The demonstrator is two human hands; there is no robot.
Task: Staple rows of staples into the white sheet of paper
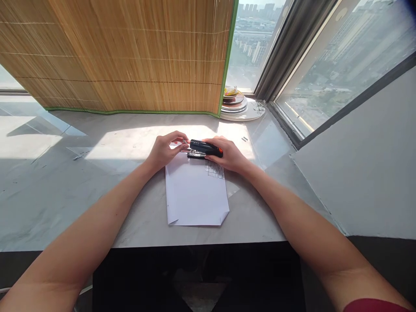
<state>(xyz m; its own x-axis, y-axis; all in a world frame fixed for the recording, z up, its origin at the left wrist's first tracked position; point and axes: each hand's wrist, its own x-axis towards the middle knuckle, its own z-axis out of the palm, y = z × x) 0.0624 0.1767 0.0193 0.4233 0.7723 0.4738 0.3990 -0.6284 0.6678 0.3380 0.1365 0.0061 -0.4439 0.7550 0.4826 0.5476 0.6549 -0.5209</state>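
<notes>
A black stapler point(203, 147) with a small orange-red patch lies over the top of a stack of white paper point(196, 193). Its upper arm is raised, and the metal tray beneath shows. My right hand point(229, 154) is closed around the stapler's right end. At the opposite end, my left hand point(167, 149) pinches a small grey sliver that looks like a strip of staples point(185, 141). Rows of staples point(214, 169) show at the paper's upper right, partly under my right hand. Both lower corners of the paper are folded or curled.
Two short strips of staples point(244, 139) lie on the marble-look sill point(136, 225) to the right. Small metal bits point(78, 157) are scattered left. A bamboo blind point(130, 56) hangs behind, beside stacked plates point(234, 107). A window frame point(292, 39) and white wall point(360, 160) bound the right.
</notes>
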